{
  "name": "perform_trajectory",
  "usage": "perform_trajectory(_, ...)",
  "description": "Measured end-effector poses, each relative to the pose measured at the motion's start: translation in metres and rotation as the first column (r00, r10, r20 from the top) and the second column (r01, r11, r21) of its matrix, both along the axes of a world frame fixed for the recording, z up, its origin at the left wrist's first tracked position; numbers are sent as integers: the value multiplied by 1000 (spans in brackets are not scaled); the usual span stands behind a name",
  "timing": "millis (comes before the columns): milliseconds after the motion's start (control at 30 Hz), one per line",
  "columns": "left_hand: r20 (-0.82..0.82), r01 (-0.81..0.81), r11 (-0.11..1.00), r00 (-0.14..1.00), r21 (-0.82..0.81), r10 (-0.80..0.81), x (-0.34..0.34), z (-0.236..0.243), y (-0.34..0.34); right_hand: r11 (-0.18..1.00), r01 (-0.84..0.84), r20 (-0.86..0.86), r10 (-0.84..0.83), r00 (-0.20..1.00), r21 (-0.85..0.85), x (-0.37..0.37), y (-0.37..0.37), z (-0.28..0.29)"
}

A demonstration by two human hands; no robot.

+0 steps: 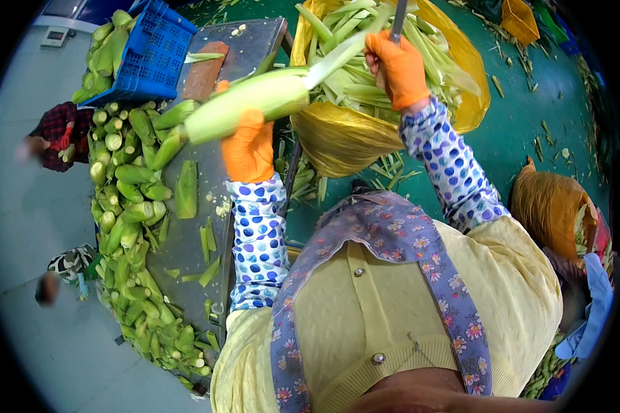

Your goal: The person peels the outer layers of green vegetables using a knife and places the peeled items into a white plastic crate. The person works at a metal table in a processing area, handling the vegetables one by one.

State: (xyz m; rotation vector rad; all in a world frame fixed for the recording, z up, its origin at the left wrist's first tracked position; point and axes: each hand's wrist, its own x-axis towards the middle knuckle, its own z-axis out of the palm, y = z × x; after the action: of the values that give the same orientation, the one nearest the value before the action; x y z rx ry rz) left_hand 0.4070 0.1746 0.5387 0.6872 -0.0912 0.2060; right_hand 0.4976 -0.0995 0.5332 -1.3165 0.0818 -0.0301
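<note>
On your left, corn ears (136, 174) lie piled on the table (179, 255) beside a crate (155, 51); before you, a sack (341, 138) holds husks (355, 93).

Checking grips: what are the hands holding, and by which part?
Left hand: green corn ear, around its middle. Right hand: knife, by its handle; whether it pinches the husk strip is unclear.

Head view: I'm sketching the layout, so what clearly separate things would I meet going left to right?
Small white box → blue crate → left hand → right hand → brownish-orange sack.
</note>
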Motion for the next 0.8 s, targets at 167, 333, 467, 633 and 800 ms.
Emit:
perform_trajectory(167, -47, 169, 986, 985, 8, -168, -4, -5, -19, 506, 695, 801, -13, 598, -511, 11, 9, 41)
perform_trajectory(333, -170, 272, 947, 955, 171, -243, -8, -4, -48, 698, -305, 319, 612, 724, -648, -20, 38, 37)
perform_trajectory(467, -205, 380, 896, 919, 230, -337, -9, -1, -53, 732, -431, 232, 612, 756, -528, -29, 47, 17)
perform_trajectory(633, -205, 472, 830, 881, 296, -427, -6, 2, -46, 869, -410, 267, 480, 836, -278, -36, 49, -2)
perform_trajectory(800, -241, 417, 842, 905, 344, -350, -9, 4, -41, 925, -250, 402, 353, 845, -286, -46, 62, -10)
